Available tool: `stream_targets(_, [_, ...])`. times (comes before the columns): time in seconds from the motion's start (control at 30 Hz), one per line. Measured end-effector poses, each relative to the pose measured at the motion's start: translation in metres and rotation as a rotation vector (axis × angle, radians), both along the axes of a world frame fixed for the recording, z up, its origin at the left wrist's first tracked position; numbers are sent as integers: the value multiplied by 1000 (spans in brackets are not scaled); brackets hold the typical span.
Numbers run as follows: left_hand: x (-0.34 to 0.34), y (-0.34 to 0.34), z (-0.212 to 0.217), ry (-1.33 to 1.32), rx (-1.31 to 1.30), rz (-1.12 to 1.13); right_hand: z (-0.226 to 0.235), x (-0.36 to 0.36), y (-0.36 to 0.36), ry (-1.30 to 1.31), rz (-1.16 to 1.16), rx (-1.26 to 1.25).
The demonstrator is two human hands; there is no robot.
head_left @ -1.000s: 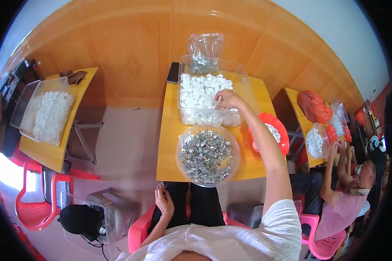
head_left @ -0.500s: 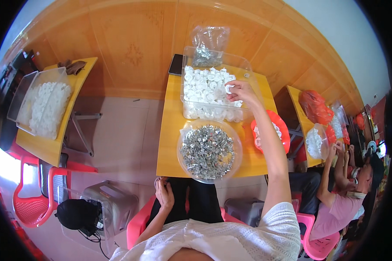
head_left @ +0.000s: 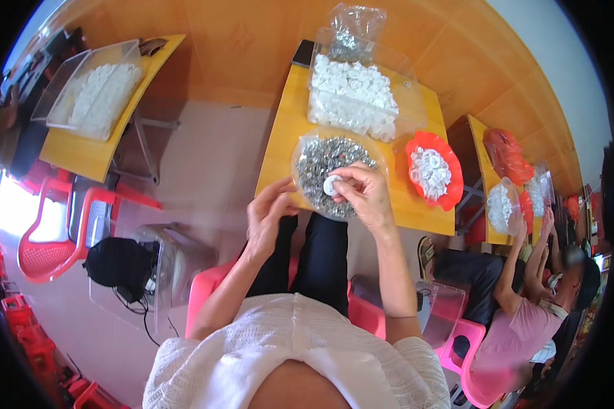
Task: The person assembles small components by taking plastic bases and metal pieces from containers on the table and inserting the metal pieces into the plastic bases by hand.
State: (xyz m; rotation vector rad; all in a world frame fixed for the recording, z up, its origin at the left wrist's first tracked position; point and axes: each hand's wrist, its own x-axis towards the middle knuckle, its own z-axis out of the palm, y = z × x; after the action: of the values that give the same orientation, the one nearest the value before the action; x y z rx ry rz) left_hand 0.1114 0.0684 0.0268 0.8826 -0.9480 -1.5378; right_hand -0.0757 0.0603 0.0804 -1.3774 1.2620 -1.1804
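My right hand (head_left: 363, 194) pinches a small round white plastic piece (head_left: 332, 185) between thumb and fingers, above a clear round bowl (head_left: 382, 176). That bowl is full of small silvery metal parts (head_left: 331, 155). By the bowl's left rim, my left hand (head_left: 266, 213) has its fingers loosely bent and apart, with nothing visible in them. Farther back stands a clear plastic bin (head_left: 408, 82) heaped with white plastic pieces (head_left: 351, 88). To the right, a red scalloped dish (head_left: 455, 162) holds more white ring-shaped pieces (head_left: 430, 174).
Everything stands on a yellow table (head_left: 280, 143). A clear bag (head_left: 355, 31) of metal parts and a dark phone (head_left: 303, 53) lie at its back. At the left is another table with a bin (head_left: 68, 123); at the right a person (head_left: 525, 320) in pink works.
My right hand has come back from the bin to above the bowl, carrying the white piece. My left hand has risen from my lap to the bowl's rim. The view has shifted.
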Motion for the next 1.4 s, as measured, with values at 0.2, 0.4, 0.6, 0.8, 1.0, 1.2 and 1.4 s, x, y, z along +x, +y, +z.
stream_targets(0.2, [-19,22,3,400,115,-271,-16,32,38,-45,-147,27])
stream_targets(0.4, [-5,37,-5,508,203,-277,-11,38,61,-145,-125,-6])
stream_targets(0.6, [1,40,-10,573,149,-430,5,29,83,104,-22,-125])
stream_targets(0.8, [-1,37,-1,542,70,-531,10,31,91,272,44,-270])
stream_targets(1.0, [0,31,0,503,83,-613,8,34,96,314,-23,-363])
stream_targets(1.2, [7,35,-18,464,177,-578,-19,37,96,168,-27,-255])
stream_targets(1.4, [11,33,-29,502,205,-543,-73,-19,56,259,-431,-110])
